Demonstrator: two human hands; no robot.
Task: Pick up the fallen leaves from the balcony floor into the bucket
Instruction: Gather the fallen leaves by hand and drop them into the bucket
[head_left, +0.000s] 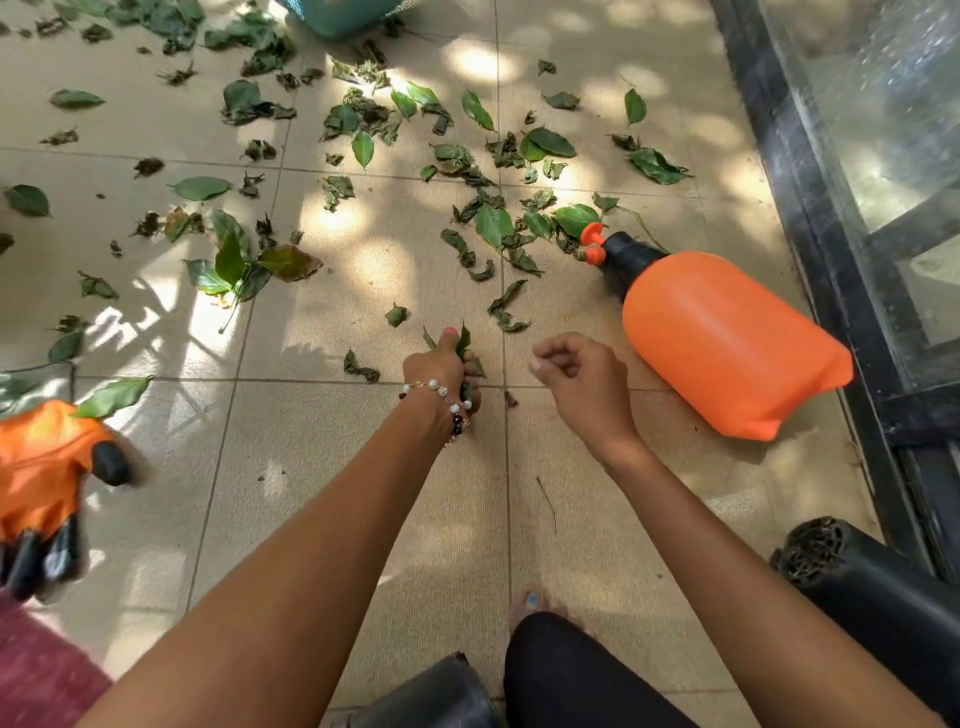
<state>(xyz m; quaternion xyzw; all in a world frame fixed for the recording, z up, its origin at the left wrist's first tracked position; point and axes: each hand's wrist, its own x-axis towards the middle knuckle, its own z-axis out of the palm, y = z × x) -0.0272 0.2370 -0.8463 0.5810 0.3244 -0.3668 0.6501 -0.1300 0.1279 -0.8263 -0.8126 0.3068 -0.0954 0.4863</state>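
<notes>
Green fallen leaves (493, 223) lie scattered over the beige tiled floor (363, 467), thickest in the upper half of the view. My left hand (441, 369), with a bead bracelet at the wrist, grips a small bunch of leaves (464, 340) low over the floor. Just to its right, my right hand (576, 374) hovers with loosely curled fingers and holds nothing. A teal container (340, 15), cut off by the top edge, stands beyond the leaves.
An orange spray bottle (722, 338) with a black neck lies on its side at the right. Orange and black gloves (47, 483) lie at the left edge. A black-framed glass door (852, 182) runs along the right. Black pots (857, 577) sit at lower right.
</notes>
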